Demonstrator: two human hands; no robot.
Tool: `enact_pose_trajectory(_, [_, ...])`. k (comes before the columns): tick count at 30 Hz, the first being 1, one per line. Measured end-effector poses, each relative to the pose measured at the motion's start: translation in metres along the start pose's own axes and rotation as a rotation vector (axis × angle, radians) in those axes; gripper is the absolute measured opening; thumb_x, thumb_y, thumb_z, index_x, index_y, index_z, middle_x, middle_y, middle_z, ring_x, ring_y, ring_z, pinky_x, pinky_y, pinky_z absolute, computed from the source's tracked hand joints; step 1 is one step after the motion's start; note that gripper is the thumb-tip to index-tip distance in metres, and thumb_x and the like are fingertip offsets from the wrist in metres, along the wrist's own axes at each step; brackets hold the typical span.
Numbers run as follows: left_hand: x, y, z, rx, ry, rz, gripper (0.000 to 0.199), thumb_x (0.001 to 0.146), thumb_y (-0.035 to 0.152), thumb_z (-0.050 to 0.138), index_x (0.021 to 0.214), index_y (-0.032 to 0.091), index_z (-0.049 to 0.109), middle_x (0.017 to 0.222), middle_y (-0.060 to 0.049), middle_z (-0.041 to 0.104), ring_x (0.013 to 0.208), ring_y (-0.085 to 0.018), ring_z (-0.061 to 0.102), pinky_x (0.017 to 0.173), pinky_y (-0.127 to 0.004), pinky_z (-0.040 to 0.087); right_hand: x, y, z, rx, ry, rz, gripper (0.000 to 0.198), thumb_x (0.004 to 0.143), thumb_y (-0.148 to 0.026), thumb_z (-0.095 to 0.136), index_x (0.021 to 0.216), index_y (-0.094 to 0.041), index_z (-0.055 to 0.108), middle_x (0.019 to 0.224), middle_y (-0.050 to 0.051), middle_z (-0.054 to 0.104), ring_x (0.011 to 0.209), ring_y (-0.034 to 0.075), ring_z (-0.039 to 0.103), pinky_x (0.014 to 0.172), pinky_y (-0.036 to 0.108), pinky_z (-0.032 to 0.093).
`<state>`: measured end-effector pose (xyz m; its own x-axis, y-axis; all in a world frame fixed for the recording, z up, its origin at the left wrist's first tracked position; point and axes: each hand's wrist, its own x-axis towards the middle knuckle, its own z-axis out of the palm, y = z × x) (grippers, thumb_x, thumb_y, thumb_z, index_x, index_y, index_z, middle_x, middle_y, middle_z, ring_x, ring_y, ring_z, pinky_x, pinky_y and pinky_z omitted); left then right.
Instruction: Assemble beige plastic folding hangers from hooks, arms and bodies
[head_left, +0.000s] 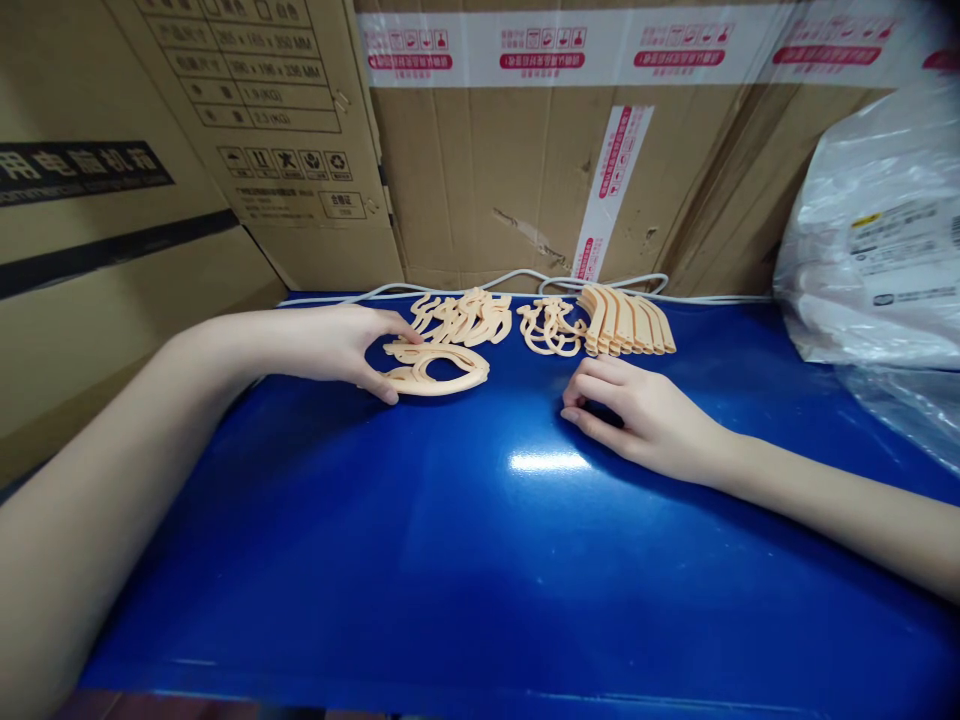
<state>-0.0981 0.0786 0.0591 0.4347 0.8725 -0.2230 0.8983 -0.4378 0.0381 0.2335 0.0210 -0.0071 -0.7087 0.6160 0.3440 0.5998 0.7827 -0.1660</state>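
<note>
My left hand [341, 345] pinches the left end of a beige, fish-shaped piece with an oval opening [457, 384], thumb on the near side and fingers on the far side. The piece is at the table surface, and several beige parts seem to be layered there. Just behind it lies a heap of curved beige pieces [465, 318]. My right hand [637, 410] rests on the table with its fingers curled in and the thumb close to them; nothing shows in it. Beyond it are a neat row of overlapping curved beige strips [626, 322] and some beige hook-shaped pieces [553, 328].
The blue table [480, 560] has a glossy top. Cardboard boxes [480, 180] wall off its back and left side. A white cable [517, 275] runs along the back edge. A clear plastic bag with a white labelled package [885, 230] sits at the right.
</note>
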Motion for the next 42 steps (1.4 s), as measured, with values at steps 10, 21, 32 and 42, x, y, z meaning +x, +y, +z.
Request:
enact_pose_trajectory(10, [0.0037, -0.0004, 0.001, 0.026, -0.026, 0.02, 0.086, 0.066, 0.059, 0.065, 0.142, 0.022, 0.047, 0.147, -0.006, 0.048, 0.132, -0.031, 0.045, 0.107, -0.032, 0.035, 0.0001, 0.0006, 0.0017, -0.003, -0.007, -0.005, 0.016, 0.098, -0.027, 0.045, 0.086, -0.019, 0.054, 0.088, 0.005, 0.061, 0.081, 0.017, 0.055, 0.074, 0.031, 0.044])
enact_pose_trajectory(21, [0.0061, -0.0029, 0.0041, 0.037, 0.017, 0.054, 0.08, 0.069, 0.056, 0.065, 0.14, 0.023, 0.048, 0.147, -0.005, 0.047, 0.133, -0.029, 0.044, 0.109, -0.033, 0.035, -0.0001, 0.0005, 0.0017, -0.013, -0.001, -0.014, 0.015, 0.097, -0.026, 0.046, 0.086, -0.019, 0.054, 0.085, 0.004, 0.063, 0.079, 0.017, 0.056, 0.073, 0.03, 0.043])
enact_pose_trajectory(32, [0.0067, -0.0013, 0.004, 0.035, 0.028, 0.052, 0.082, 0.068, 0.059, 0.063, 0.141, 0.023, 0.049, 0.146, -0.005, 0.049, 0.132, -0.029, 0.045, 0.108, -0.033, 0.035, -0.0006, 0.0009, 0.0016, -0.01, -0.003, -0.013, 0.014, 0.096, -0.026, 0.047, 0.085, -0.02, 0.052, 0.084, 0.003, 0.064, 0.077, 0.017, 0.056, 0.073, 0.03, 0.042])
enact_pose_trajectory(42, [0.0071, -0.0011, 0.004, 0.038, 0.025, 0.028, 0.084, 0.067, 0.061, 0.062, 0.141, 0.024, 0.049, 0.147, -0.004, 0.049, 0.133, -0.029, 0.045, 0.11, -0.033, 0.034, 0.0, 0.0006, 0.002, -0.013, -0.003, -0.013, 0.014, 0.096, -0.026, 0.047, 0.085, -0.02, 0.052, 0.083, 0.003, 0.063, 0.076, 0.016, 0.056, 0.072, 0.029, 0.041])
